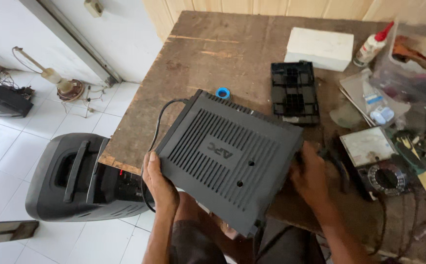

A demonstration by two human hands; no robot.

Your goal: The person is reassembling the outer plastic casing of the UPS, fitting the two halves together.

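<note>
Item held: a black, box-shaped plastic power unit with a ribbed, slotted top [227, 156], tilted over the near edge of the worn brown wooden table [213, 49], above the person's lap. A black cable [158, 124] runs from its left rear corner.

Left hand [158, 183]: closed around the unit's near-left corner, thumb on top, fingers hidden underneath.

Right hand [310, 176]: pressed to the unit's right side, fingers curled at the edge; how far they wrap behind cannot be told.

On the table, beyond the unit: a small blue tape roll [223, 92] just past its far edge; a black plastic gridded tray [294, 93]; a white rectangular box [320, 48]; a white glue bottle with a red tip [372, 45]. To the right: an analogue multimeter with a round dial [376, 166], close to the right hand.

On the white tiled floor, left: a dark grey portable speaker with a top handle [76, 176].
</note>
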